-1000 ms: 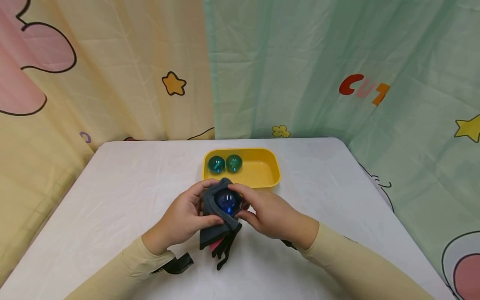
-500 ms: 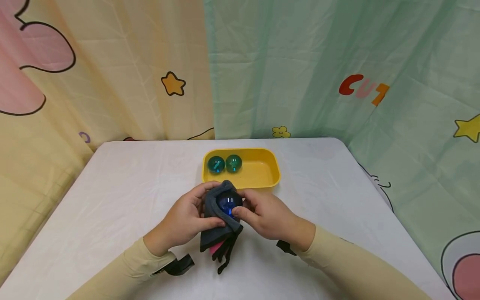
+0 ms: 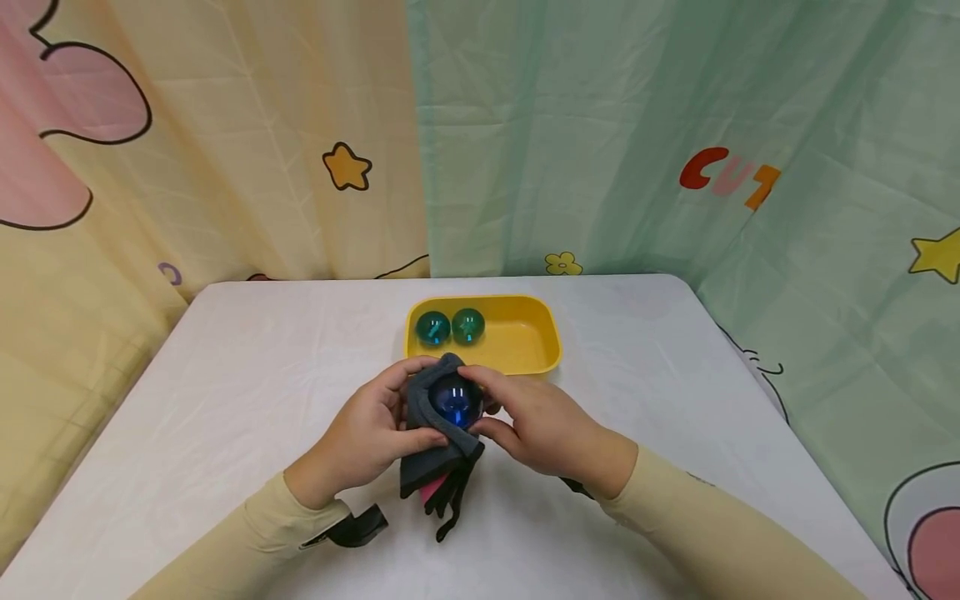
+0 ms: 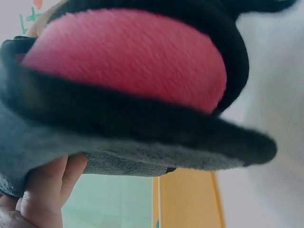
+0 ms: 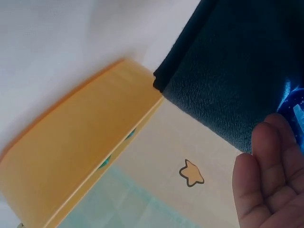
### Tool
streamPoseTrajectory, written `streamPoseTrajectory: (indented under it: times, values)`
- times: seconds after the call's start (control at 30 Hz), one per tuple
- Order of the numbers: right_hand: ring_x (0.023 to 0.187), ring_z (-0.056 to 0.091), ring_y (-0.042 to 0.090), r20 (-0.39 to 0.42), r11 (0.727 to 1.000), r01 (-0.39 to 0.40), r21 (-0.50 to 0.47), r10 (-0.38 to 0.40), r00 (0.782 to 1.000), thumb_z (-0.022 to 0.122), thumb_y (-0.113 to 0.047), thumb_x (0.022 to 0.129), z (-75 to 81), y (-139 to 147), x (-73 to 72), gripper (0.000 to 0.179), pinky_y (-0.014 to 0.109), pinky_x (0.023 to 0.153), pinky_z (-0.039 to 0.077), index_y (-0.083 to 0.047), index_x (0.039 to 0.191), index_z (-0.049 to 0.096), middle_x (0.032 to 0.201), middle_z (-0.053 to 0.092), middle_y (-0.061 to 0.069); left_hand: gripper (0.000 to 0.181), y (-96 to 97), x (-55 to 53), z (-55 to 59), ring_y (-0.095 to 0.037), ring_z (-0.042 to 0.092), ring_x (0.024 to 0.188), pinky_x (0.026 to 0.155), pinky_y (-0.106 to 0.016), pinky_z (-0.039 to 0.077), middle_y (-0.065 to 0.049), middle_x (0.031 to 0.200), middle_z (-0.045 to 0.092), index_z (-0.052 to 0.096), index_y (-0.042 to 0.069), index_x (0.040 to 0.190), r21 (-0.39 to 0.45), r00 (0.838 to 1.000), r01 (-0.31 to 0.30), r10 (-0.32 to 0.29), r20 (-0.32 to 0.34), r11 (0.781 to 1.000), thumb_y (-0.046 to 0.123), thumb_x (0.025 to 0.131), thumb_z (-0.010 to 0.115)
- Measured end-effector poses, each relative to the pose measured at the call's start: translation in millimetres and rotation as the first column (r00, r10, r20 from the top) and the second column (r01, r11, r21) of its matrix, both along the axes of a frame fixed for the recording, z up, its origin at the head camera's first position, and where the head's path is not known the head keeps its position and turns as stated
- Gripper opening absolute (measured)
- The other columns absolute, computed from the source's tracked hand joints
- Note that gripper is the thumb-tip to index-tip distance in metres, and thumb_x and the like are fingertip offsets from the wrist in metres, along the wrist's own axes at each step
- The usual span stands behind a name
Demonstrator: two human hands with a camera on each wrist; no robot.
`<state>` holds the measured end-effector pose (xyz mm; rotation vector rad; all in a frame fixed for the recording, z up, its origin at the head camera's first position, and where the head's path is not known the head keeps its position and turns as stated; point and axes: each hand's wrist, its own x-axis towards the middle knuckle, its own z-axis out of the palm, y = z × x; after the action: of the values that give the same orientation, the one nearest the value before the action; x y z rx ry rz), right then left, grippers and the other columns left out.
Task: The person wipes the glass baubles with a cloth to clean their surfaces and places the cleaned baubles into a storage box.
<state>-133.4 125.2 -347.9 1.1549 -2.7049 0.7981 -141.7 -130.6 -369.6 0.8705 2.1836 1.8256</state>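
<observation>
A clear blue ball (image 3: 456, 403) sits in the folds of a grey cloth (image 3: 423, 472) with black edging and a pink side. My left hand (image 3: 358, 440) grips the cloth around the ball, its thumb across the front. From the right, my right hand (image 3: 551, 423) holds the ball, index finger at its top and thumb at its lower side. In the left wrist view, the cloth's pink side (image 4: 137, 57) fills the upper part, and the ball is hidden. At the right edge of the right wrist view, the ball (image 5: 298, 114) shows partly beside my fingers.
Just beyond my hands stands a yellow tray (image 3: 525, 329). Inside its left half lie a teal ball (image 3: 432, 329) and a green ball (image 3: 468, 326), side by side. The white table (image 3: 285, 350) is backed by printed curtains (image 3: 540, 133).
Half a second ago my right index finger was lower, behind the ball, and the thumb lay over its front. Now the index is back at the top. My left hand has barely moved.
</observation>
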Motion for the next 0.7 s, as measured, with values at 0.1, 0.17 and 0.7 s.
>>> streamPoseTrajectory:
  times: [0.1,0.17,0.7]
  values:
    - [0.087,0.071,0.008,0.059,0.999,0.016,-0.040,-0.014,0.998,0.077,-0.026,0.097,-0.9,-0.1,0.3,0.062,0.026,0.078,0.061,-0.003,0.147,0.049,0.105,0.078,0.002,0.076,1.4,0.7,0.1,-0.017,0.072,0.108,0.089,-0.026,0.063,-0.025,0.137,0.063,0.046,0.004,0.151,-0.001,1.000,0.005,-0.005,0.007,1.000,0.002,0.086,0.085]
    - [0.079,0.066,0.004,0.147,0.996,0.037,-0.079,-0.025,0.989,0.073,-0.027,0.100,-2.1,-0.8,0.3,0.054,0.023,0.070,0.058,-0.003,0.144,0.052,0.096,0.076,-0.002,0.076,2.3,1.2,-0.1,-0.016,0.072,0.107,0.088,-0.026,0.063,-0.025,0.137,0.063,0.046,0.004,0.151,-0.002,1.000,0.009,-0.009,0.016,1.000,0.002,0.086,0.086]
    - [0.099,0.072,0.014,0.059,1.000,-0.027,-0.003,0.027,0.998,0.077,-0.016,0.098,1.1,-0.6,-0.3,0.072,0.031,0.092,0.062,-0.011,0.158,0.038,0.127,0.073,0.005,0.076,-0.7,-1.2,-1.6,-0.013,0.072,0.109,0.091,-0.025,0.062,-0.025,0.139,0.061,0.046,0.001,0.151,0.030,1.000,-0.007,0.007,0.001,1.000,0.001,0.087,0.085]
